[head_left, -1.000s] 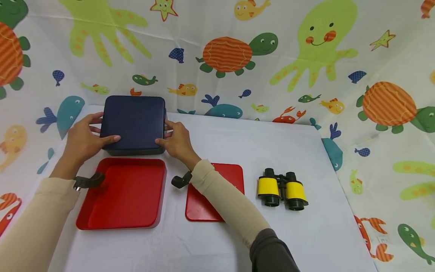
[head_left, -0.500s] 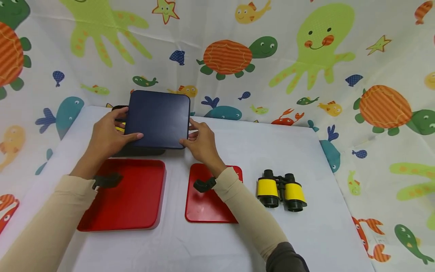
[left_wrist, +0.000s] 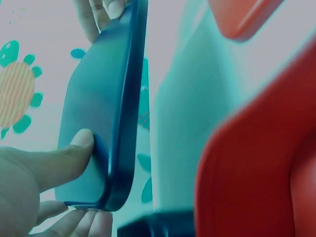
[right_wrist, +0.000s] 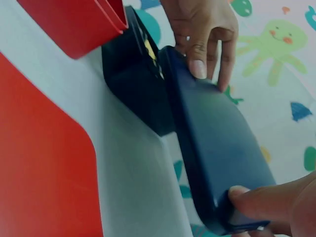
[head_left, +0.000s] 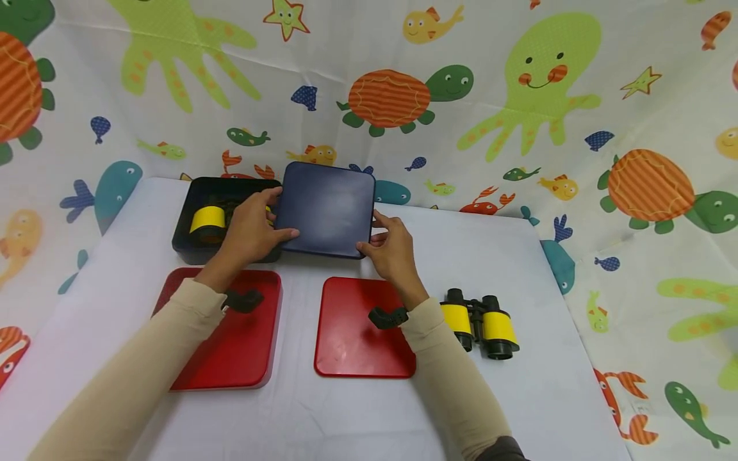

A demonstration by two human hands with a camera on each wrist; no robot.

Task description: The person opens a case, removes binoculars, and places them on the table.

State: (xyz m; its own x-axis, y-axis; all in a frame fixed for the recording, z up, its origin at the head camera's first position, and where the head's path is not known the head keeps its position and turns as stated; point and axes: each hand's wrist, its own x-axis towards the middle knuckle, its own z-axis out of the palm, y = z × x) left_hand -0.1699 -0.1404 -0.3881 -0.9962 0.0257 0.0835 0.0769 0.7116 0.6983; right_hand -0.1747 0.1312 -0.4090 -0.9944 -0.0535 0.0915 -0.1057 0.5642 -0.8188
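Observation:
A dark blue lid (head_left: 326, 208) is held up off the table between both hands. My left hand (head_left: 246, 228) grips its left edge, thumb on the top face and fingers beneath. At the right edge, my right hand (head_left: 394, 251) pinches the lid the same way; both grips also show in the right wrist view, on the lid (right_wrist: 217, 128). Left of the lid stands the uncovered dark box (head_left: 196, 251), partly behind my left hand. Inside it lies a black-and-yellow pair of binoculars (head_left: 209, 219), partly hidden by that hand.
Below the dark box, an open red box (head_left: 230, 346) lies under my left forearm. A flat red lid (head_left: 357, 333) sits to its right. Another pair of yellow-and-black binoculars (head_left: 499, 328) rests farther right, partly behind my right sleeve. A patterned cloth (head_left: 415, 38) hangs behind the white table.
Both hands have lifted the dark blue lid off the box and carried it to the right. The box stays in place, and the binoculars inside have come into view.

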